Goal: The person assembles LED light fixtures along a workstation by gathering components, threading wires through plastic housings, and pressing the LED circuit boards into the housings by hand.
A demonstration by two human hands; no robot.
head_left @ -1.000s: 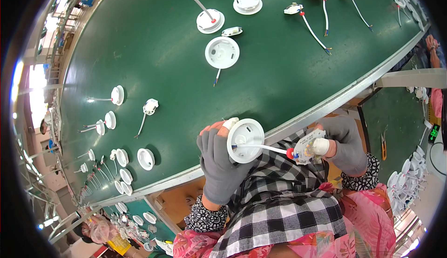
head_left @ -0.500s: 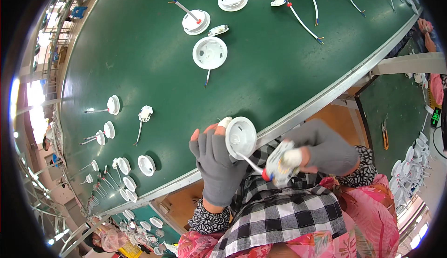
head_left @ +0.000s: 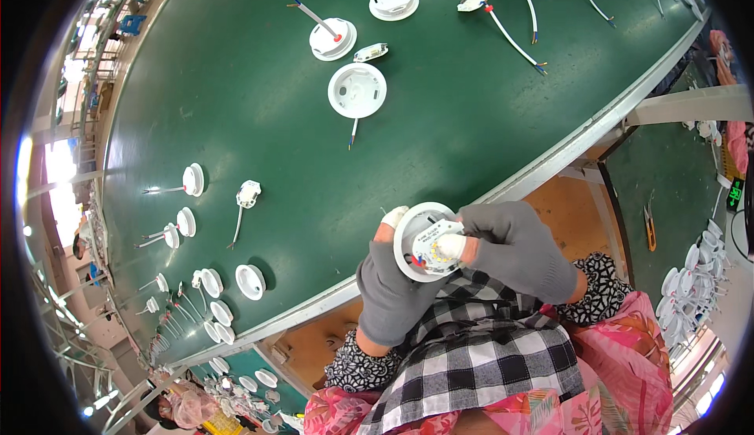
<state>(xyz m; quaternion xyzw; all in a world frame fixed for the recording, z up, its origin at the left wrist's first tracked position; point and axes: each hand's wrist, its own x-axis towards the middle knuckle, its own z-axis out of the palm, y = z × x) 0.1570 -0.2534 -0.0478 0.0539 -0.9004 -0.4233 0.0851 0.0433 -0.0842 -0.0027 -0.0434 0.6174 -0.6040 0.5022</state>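
Note:
Just over the near edge of the green bench, my left hand (head_left: 397, 290), in a grey fingerless glove, grips a round white lamp housing (head_left: 402, 238) by its rim. A small white circuit board (head_left: 430, 237) lies tilted in the cup, partly inside it. My right hand (head_left: 522, 250), gloved the same way, pinches this board, its wrapped thumb pressing on the face. A bit of red and blue shows at the board's lower end. The white cable is mostly hidden behind the housing and my left hand.
On the green bench (head_left: 314, 168) lie several white housings, among them an open one (head_left: 357, 91), and loose boards with cables (head_left: 248, 193). A metal rail (head_left: 542, 172) edges it. To the right, an orange-handled cutter (head_left: 650, 229) rests on another green surface. Another person (head_left: 184, 405) is at lower left.
My right hand has brought the circuit board up from beside the housing into its cup. My left hand has shifted right with the housing, which now faces up more.

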